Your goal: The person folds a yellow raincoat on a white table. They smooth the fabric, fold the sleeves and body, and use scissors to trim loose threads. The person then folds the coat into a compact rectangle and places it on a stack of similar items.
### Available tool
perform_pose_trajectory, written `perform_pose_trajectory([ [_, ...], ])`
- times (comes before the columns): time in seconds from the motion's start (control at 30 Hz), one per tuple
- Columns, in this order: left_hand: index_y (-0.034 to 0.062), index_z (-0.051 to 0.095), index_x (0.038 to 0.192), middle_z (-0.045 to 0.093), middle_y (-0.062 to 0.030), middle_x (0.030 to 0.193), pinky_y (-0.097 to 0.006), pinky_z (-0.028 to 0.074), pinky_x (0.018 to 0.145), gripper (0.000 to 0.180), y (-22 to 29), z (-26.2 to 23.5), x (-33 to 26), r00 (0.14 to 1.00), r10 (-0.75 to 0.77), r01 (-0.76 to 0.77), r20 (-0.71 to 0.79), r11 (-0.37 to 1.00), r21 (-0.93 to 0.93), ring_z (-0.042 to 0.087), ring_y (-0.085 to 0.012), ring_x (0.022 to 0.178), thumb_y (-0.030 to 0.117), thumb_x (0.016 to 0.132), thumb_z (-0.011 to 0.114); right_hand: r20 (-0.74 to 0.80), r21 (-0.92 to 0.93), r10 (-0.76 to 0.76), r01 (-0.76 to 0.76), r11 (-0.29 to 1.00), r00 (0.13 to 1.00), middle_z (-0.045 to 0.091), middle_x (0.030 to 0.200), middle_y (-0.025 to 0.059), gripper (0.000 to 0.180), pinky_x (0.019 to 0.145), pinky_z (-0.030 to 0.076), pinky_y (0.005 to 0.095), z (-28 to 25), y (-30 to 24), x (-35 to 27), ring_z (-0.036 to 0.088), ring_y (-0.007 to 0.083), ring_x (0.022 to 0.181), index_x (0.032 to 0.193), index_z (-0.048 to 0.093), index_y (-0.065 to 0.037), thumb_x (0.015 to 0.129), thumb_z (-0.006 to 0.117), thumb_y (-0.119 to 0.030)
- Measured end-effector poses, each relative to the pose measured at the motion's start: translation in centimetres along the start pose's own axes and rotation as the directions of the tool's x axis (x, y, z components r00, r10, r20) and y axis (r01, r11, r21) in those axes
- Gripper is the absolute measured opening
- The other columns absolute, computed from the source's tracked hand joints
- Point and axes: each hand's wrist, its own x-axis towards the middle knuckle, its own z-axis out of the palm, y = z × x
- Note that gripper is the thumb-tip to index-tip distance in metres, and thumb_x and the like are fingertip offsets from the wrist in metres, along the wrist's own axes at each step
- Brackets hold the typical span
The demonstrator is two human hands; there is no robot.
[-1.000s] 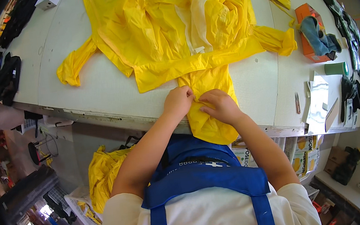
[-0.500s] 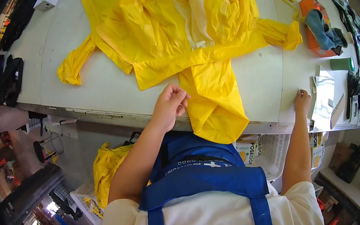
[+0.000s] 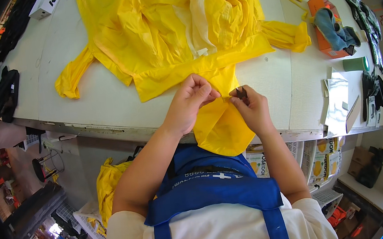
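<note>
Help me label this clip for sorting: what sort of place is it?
Probably a garment workshop or factory finishing bench. A yellow raincoat lies spread on a long white worktable; both hands pinch its hanging hood, the right hand with a small dark tool. More yellow garments fill a bin below.

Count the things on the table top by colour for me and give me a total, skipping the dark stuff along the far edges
Yellow: 1, the yellow garment, gripped by the left hand and the right hand
Orange: 1, the orange box
Blue-grey: 1, the cloth on that box
Green: 1, the green roll
White: 1, the paper sheet
Total: 5
</note>
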Motion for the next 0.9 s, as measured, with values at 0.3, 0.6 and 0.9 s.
perform_pose_trajectory([
  [0.3,0.0078,0.041,0.1,0.059,-0.0083,0.09,-0.037,0.049,0.089,0.012,0.3,2.0,2.0,1.0,-0.01,0.012,0.025,0.996,-0.086,0.064,-0.0243,0.097,0.019,0.101,0.045,0.223,0.815,0.344,-0.368,0.448,0.912,0.047,0.06,-0.0034,0.011,0.039,0.03,0.0203,-1.7,1.7,1.4,0.041,0.0052,0.045,0.101,0.052,-0.008,0.091,0.057,-0.008],
  [0.6,0.0018,0.053,0.106,0.054,-0.0032,0.083,-0.03,0.052,0.071,0.015,-4.3,4.6,2.0,0.97,-0.224,0.24,-0.094,0.94,0.24,0.059,-0.0133,0.072,0.013,0.095,0.052,0.07,0.915,0.35,-0.2,0.35,0.934,0.048,0.06,-0.0027,0.008,0.04,0.033,0.0206,-0.8,3.2,-0.9,0.043,0.0061,0.044,0.101,0.052,-0.01,0.093,0.053,-0.008],
  [0.9,0.0051,0.069,0.092,0.062,-0.0159,0.088,-0.035,0.049,0.067,0.016,-6.0,5.2,2.5,0.947,0.197,-0.315,0.252,0.435,0.844,0.061,-0.0264,0.072,0.013,0.078,0.068,-0.185,-0.09,-0.016,-0.001,0.996,0.983,0.054,0.065,0.0027,0.025,0.051,0.042,0.0249,-3.2,1.0,-1.6,0.053,0.0091,0.056,0.093,0.06,0.0,0.082,0.07,-0.021],
])
